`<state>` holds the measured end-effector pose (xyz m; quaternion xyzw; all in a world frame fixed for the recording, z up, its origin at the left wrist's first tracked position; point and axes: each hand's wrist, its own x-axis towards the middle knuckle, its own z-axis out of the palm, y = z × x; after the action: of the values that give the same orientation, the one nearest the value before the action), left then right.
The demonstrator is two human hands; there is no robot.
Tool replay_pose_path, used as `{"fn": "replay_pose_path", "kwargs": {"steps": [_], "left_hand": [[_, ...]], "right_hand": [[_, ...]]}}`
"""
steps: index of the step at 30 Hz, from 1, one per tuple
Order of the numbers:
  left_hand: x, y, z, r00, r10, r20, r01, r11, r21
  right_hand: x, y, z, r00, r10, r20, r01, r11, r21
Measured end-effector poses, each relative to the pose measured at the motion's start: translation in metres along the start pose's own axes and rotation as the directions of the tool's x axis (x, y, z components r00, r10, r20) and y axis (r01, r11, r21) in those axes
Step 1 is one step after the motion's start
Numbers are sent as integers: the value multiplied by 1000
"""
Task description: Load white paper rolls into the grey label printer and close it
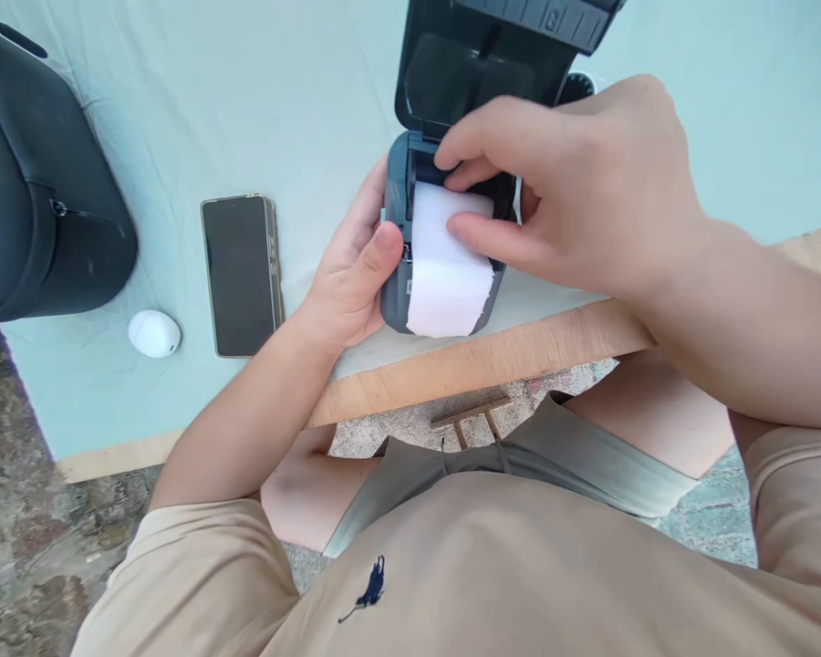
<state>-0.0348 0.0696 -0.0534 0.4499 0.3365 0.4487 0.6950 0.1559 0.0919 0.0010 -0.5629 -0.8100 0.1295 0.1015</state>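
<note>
Seating a white paper roll (448, 260) into a small dark portable printer (395, 274) with its lid (479, 64) swung open, near the desk's (178, 109) front edge. The left hand (352, 274) clasps the printer's side, thumb on its rim. The right hand (575, 192) presses fingertips onto the roll, not pinching. Judged next: keep the paper tail straight over the front lip before the lid closes. A phone (241, 274) lies nearby.

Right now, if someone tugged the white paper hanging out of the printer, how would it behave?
The paper is probably floppy: it drapes over the printer front. Its ragged lower edge suggests it tears easily. The right hand pins it, so it likely slides little.
</note>
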Motion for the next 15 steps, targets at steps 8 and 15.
{"fn": "replay_pose_path", "kwargs": {"steps": [8, 15], "left_hand": [[1, 0, -7, 997, -39, 66, 39, 999, -4], [1, 3, -13, 993, -39, 108, 48, 995, -82]], "right_hand": [[-10, 14, 10, 966, -220, -138, 207, 973, -101], [-7, 1, -5, 988, -129, -89, 151, 937, 314]]}}
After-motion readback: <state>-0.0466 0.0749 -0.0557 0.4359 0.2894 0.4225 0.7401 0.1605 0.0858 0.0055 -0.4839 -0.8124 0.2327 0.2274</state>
